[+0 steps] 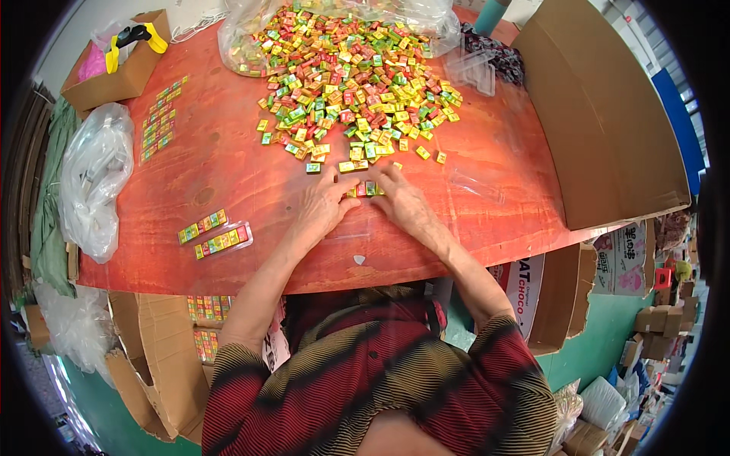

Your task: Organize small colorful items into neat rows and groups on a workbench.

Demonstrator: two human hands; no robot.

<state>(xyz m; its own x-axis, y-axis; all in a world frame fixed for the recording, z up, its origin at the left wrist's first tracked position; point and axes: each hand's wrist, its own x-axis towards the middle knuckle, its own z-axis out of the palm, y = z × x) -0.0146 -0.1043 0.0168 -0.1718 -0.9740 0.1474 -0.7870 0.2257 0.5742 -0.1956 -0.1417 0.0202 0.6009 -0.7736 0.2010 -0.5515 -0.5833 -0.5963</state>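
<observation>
Between my two hands, near the middle of the red table (426, 251), lies a short row of tiny colourful boxes (366, 188) in yellow, green and red. My left hand (325, 205) closes its fingers on the row's left end. At the right end, my right hand (403, 201) has its fingers bent down onto the boxes and partly hides them. Just beyond the fingertips sit a few more tiny boxes (353, 166). Behind them spreads a large loose pile of the same boxes (357, 91), spilling from a see-through plastic bag (242, 45).
To the left lie two filled rows of boxes (222, 242), one in a plastic tray, and several flat strips (158, 125). A crumpled plastic bag (95, 182) and small carton (141, 80) line the left edge. A tall cardboard box (608, 114) stands right, near a see-through tray (477, 186).
</observation>
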